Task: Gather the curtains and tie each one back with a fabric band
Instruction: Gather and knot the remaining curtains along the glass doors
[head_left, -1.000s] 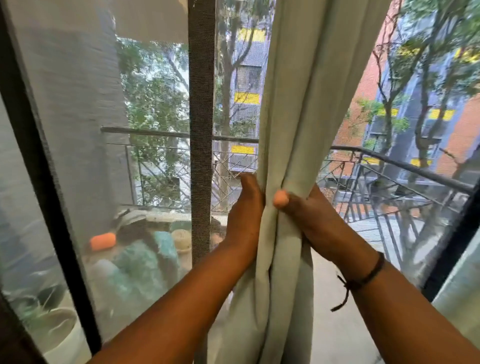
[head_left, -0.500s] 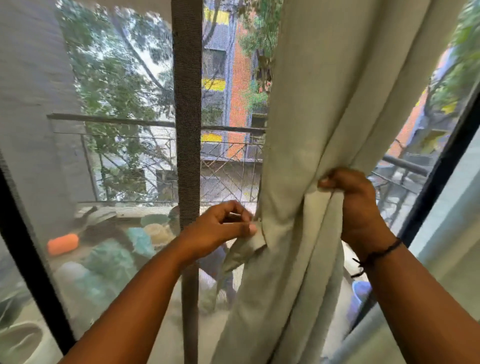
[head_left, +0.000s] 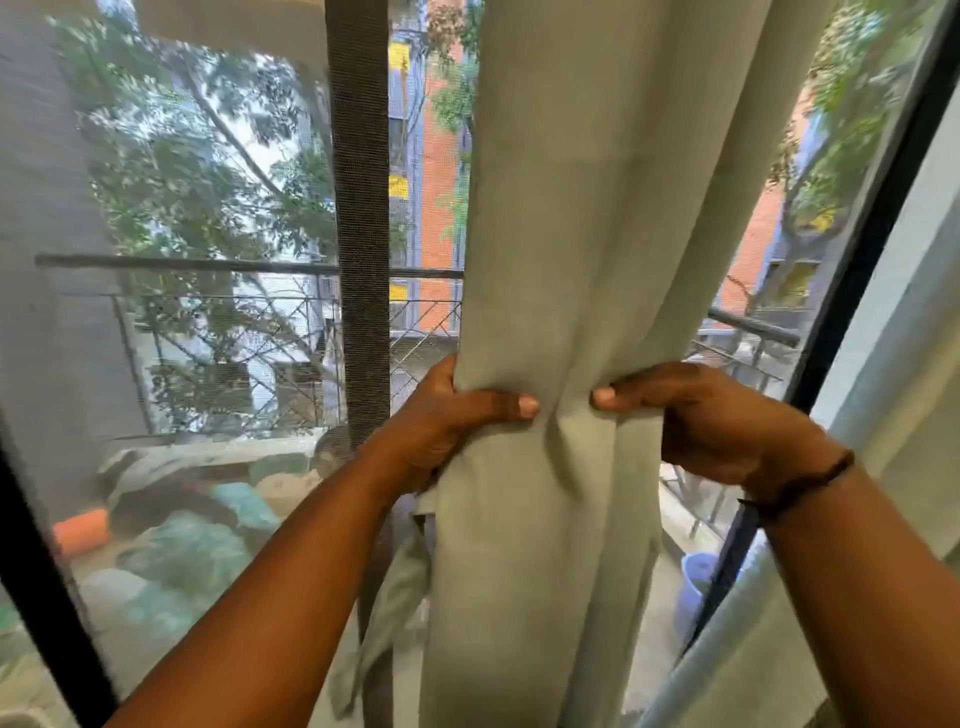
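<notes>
While both hands meet at the middle of the scene, the pale green curtain (head_left: 587, 218) hangs gathered into a thick column in front of the window, falling from the top edge to the bottom. The left hand (head_left: 441, 421) wraps the curtain's left edge, thumb laid across the near face of the cloth and fingers hidden behind it, so its grip is clamped on the curtain. The right hand (head_left: 701, 415) takes the right side the same way, thumb pointing left toward the other thumb, fingers curled round the folds; a dark cord bracelet (head_left: 800, 486) circles that wrist. Between the two thumbs the cloth bunches into creases. Below the left hand a strip of matching fabric (head_left: 384, 613) dangles just beside the curtain; whether it is the band cannot be told. Left of the curtain stands a dark screen-door post (head_left: 361, 208), with a balcony railing (head_left: 208, 265) beyond. Far down right sits a blue bucket (head_left: 693, 577).
</notes>
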